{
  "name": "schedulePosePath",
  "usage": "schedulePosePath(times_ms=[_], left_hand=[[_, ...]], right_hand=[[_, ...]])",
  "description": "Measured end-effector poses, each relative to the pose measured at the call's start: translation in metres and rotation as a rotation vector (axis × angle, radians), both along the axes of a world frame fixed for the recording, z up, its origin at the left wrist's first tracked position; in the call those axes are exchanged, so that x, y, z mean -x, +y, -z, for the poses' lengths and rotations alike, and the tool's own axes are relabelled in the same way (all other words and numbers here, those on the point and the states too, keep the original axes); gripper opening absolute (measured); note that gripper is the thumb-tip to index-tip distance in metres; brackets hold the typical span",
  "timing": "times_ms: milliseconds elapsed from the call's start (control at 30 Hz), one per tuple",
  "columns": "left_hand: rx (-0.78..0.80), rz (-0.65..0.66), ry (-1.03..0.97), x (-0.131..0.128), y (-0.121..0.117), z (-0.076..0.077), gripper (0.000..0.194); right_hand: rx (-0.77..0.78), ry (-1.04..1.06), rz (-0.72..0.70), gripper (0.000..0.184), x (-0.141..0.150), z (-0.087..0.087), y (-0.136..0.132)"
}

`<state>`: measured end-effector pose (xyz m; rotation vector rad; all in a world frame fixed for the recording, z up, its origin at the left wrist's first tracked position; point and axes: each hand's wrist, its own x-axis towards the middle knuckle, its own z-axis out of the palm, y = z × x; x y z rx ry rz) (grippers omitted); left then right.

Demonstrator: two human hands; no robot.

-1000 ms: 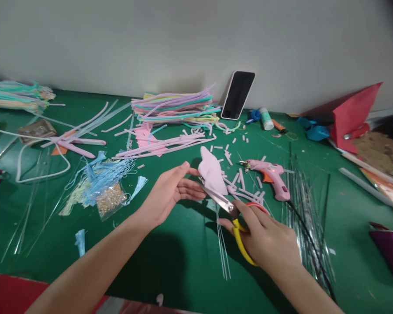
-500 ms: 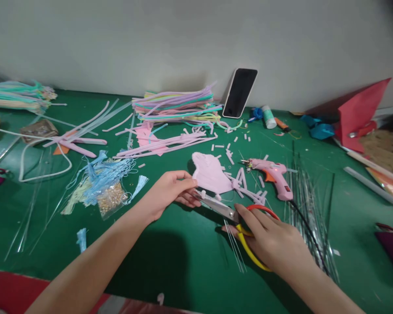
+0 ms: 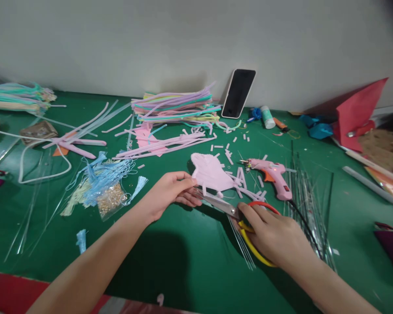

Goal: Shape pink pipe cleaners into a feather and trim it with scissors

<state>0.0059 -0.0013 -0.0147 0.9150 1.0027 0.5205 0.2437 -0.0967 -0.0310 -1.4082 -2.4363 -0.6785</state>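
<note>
My right hand [image 3: 277, 231] grips scissors [image 3: 221, 204] with red and yellow handles, fingers in the loops. The blades point left, toward the fingertips of my left hand [image 3: 175, 192]. My left thumb and fingers are pinched together at the lower left edge of a pale pink fuzzy piece [image 3: 212, 172]; what lies between them is hidden. Short pink stubs stick out from that edge, just above the blades. Several thin clear strands [image 3: 244, 244] hang from beneath my right hand. Pink pipe cleaner stems [image 3: 249, 189] trail from the piece's right side.
A pink glue gun [image 3: 271, 170] with a black cord lies to the right, beside a spread of thin rods [image 3: 309, 200]. Pipe cleaner bundles [image 3: 177, 104] and a leaning phone [image 3: 239, 93] stand behind. Blue tassels [image 3: 106, 174] and a bag of gold beads [image 3: 111, 198] are left.
My right hand and the scissors have shifted slightly right and down. The clear strands beneath have swung to the right. My left hand has hardly moved.
</note>
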Motion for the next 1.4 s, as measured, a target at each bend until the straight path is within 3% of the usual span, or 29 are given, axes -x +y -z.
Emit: schedulePosePath(times_ms=[233,733,833,1033,1233,1333,1400], left_hand=[[0.004,-0.009,-0.041,0.003,0.002,0.005,0.021],[0.029,-0.021,-0.031,0.004,0.003,0.005,0.018],[0.032,-0.019,-0.023,0.005,0.003,0.005,0.018],[0.018,-0.001,-0.027,0.005,0.002,0.003,0.021],[0.011,-0.017,-0.081,0.005,0.002,0.004,0.024],[0.015,-0.003,-0.109,0.004,0.001,0.002,0.026],[0.0,0.015,-0.146,0.003,0.0,0.0,0.024]], right_hand=[[0.009,-0.032,-0.07,0.027,0.002,-0.011,0.013],[0.036,-0.017,-0.173,0.044,-0.002,-0.019,0.023],[-0.019,-0.022,-0.127,0.045,-0.006,-0.021,0.022],[-0.092,-0.042,0.1,0.038,-0.022,-0.022,0.014],[0.102,0.223,0.242,0.053,-0.029,-0.014,-0.004],[0.329,0.375,0.289,0.071,-0.036,-0.006,-0.013],[0.39,0.456,0.28,0.085,-0.039,-0.002,-0.018]])
